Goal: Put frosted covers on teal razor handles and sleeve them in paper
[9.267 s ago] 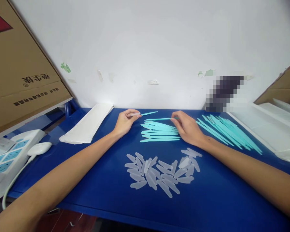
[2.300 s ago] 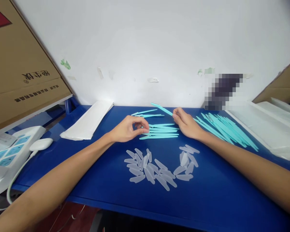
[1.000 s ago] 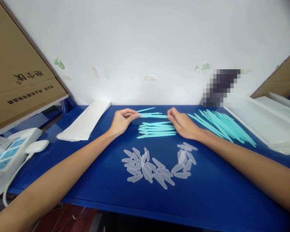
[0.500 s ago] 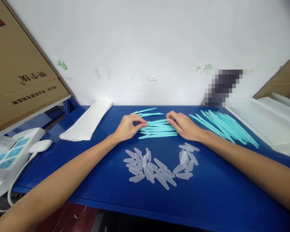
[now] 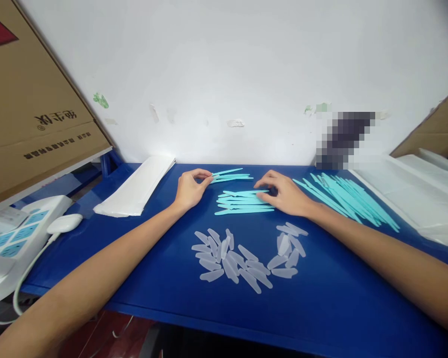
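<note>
Moved since the earlier frame: left hand, from the middle row of slim turquoise plastic sticks to the small far group.
Left fingers: pinched together at the far group's left ends; whether they grip one cannot be told.
Right hand: thumb and fingers parted, empty, over the middle row's right ends.
Translucent white blade-shaped pieces: scattered nearer the table's front edge.

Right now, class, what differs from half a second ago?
The left hand has moved back and leftward to the rear teal sticks, fingertips closed at their left ends. The right hand has let go and opened over the front sticks. The translucent pieces stayed put.
</note>
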{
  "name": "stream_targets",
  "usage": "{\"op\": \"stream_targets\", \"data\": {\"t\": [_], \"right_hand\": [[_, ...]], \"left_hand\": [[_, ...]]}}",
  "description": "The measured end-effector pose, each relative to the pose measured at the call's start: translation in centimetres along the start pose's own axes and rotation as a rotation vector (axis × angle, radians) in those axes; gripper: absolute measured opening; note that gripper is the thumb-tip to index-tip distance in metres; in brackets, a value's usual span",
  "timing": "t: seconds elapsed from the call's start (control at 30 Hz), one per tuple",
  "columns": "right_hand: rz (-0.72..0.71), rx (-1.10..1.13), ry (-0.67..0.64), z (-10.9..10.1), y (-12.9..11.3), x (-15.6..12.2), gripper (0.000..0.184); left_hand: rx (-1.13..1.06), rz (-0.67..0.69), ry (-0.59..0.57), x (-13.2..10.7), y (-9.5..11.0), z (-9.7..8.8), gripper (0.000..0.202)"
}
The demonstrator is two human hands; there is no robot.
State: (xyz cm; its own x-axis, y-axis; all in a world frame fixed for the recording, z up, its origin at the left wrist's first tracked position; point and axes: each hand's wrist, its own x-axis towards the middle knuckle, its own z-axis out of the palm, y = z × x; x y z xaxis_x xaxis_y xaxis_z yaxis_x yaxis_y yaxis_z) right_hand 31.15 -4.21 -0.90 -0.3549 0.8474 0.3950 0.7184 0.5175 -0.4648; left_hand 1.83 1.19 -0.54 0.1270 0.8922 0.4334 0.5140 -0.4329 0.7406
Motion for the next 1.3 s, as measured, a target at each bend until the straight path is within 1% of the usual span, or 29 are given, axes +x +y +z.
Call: {"op": "stream_targets", "data": {"t": [0.07,0.2,0.37,0.43,0.47,0.5,0.53,0.57,0.63,0.7,0.77,0.8,0.87,0.93,1.0,1.1,1.2,1.3], "right_hand": [[-0.029,-0.001,-0.036,0.0,0.1,0.1,0.021],[-0.009,0.034,-0.047,0.0,0.3,0.4,0.022],[-0.013,0.058,-0.049,0.0,0.4,0.5,0.021],[-0.003,0.065,-0.029,0.0,0.3,0.4,0.020],[0.009,0.078,-0.015,-0.1,0.3,0.4,0.020],[0.026,0.094,0.002,-0.1,0.2,0.3,0.020],[0.048,0.107,0.022,-0.1,0.2,0.3,0.020],[0.073,0.113,0.045,-0.1,0.2,0.3,0.020],[0.135,0.104,0.102,0.0,0.3,0.3,0.019],[0.205,0.095,0.175,0.0,0.4,0.3,0.017],[0.272,0.111,0.253,0.0,0.5,0.4,0.016],[0.299,0.123,0.288,0.0,0.6,0.4,0.015],[0.330,0.137,0.345,-0.1,0.6,0.4,0.013],[0.339,0.142,0.379,-0.1,0.7,0.4,0.012],[0.339,0.145,0.394,-0.2,0.8,0.4,0.013],[0.332,0.150,0.404,-0.1,1.0,0.5,0.018],[0.319,0.172,0.396,-0.1,1.1,0.7,0.024],[0.298,0.197,0.390,-0.1,1.1,0.8,0.026]], "left_hand": [[0.019,0.019,0.011,-0.1,0.1,-0.1,0.021],[0.004,0.084,0.019,-0.3,0.5,-0.1,0.024],[0.017,0.115,0.037,-0.5,0.7,0.1,0.024],[0.015,0.173,0.048,-0.8,1.1,-0.1,0.024],[0.017,0.232,0.030,-1.1,1.4,-0.3,0.023],[0.023,0.310,-0.015,-1.4,1.9,-0.4,0.022],[0.035,0.400,-0.088,-1.9,2.6,-0.5,0.022],[0.051,0.492,-0.188,-2.4,3.5,-0.5,0.022],[0.101,0.648,-0.428,-3.5,5.5,-0.3,0.022],[0.174,0.764,-0.637,-4.5,7.7,0.6,0.024],[0.253,0.862,-0.758,-5.2,9.7,2.1,0.028],[0.289,0.902,-0.788,-5.3,10.5,2.9,0.031],[0.366,0.980,-0.799,-5.1,11.8,4.5,0.034],[0.448,1.060,-0.792,-4.6,12.6,5.8,0.034],[0.521,1.119,-0.804,-4.0,13.0,6.7,0.035],[0.584,1.164,-0.809,-3.4,13.0,7.4,0.033],[0.610,1.198,-0.780,-3.2,12.9,7.6,0.024],[0.594,1.178,-0.798,-3.0,12.6,7.5,0.018]]}}
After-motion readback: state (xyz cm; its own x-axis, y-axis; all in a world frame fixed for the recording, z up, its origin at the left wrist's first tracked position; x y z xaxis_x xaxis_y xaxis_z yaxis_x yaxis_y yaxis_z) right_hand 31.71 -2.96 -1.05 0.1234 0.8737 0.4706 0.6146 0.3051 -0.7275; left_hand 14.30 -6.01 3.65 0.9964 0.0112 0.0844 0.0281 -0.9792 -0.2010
